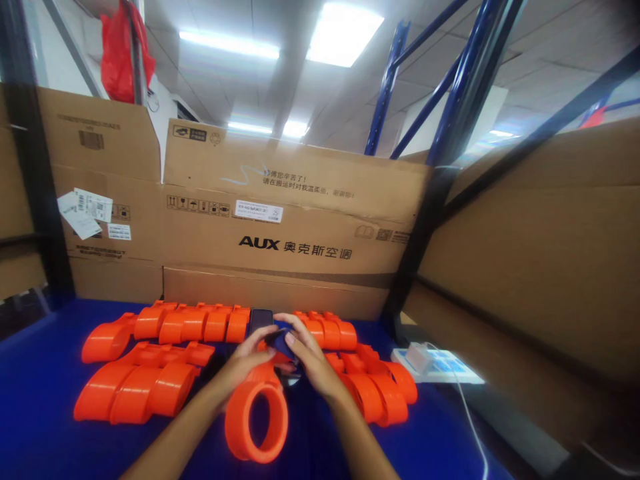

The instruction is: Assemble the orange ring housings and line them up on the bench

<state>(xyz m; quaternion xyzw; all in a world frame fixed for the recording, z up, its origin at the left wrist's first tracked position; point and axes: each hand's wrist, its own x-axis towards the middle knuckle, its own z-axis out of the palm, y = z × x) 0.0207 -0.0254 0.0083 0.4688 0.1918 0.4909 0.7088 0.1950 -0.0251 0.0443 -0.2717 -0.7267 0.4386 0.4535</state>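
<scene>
Both hands meet over a small dark part (280, 343) at the middle of the blue table (40, 400). The left hand (245, 363) curls its fingers in from nine o'clock and pinches the part's near edge; the right hand (307, 357) closes on it from three o'clock, its fingertips pressed on the top. Just below the grip, at six o'clock, an orange ring-shaped piece (256, 420) stands on edge, its hoop open toward the camera and its upper end running up under the hands; whether the left palm touches it I cannot tell. A dark phone-like slab (261, 319) lies just beyond the fingers at twelve o'clock. Rows of like orange pieces fan out around: one row (165, 325) at ten o'clock, another (137, 390) at nine o'clock, a cluster (375, 390) at three o'clock. A white power strip (435, 365) with a white cable lies further out at three o'clock. Cardboard boxes (295, 247) wall the far side at twelve o'clock, with a red bag (120, 53) hanging above at eleven
</scene>
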